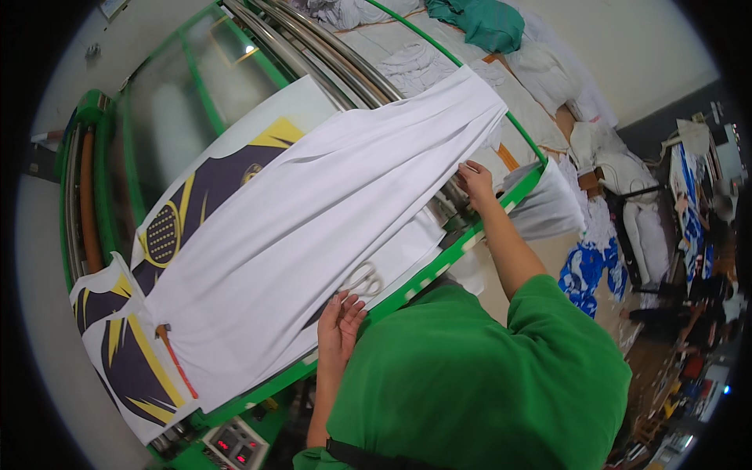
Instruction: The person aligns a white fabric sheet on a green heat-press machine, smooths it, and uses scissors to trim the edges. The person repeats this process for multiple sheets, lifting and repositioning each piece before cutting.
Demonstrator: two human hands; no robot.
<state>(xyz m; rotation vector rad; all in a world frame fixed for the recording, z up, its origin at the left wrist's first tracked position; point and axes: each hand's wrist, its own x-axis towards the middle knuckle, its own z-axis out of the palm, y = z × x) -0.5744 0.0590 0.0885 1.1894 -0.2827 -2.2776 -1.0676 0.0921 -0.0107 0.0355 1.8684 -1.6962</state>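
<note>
white cloth (pixel 313 211) | long axis lower left to upper right | left fingers (pixel 350 302) curled | right fingers (pixel 468 168) bent | grips unclear

Soft light, glints on metal rollers (pixel 312 51), dark fisheye rim

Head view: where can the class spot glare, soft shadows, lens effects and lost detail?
In the head view, glare dots the glossy panel and streaks the metal rollers; in the head view, soft shadows line the white cloth's folds; in the head view, black surrounds the rounded image, and the far-right background looks soft.
</note>
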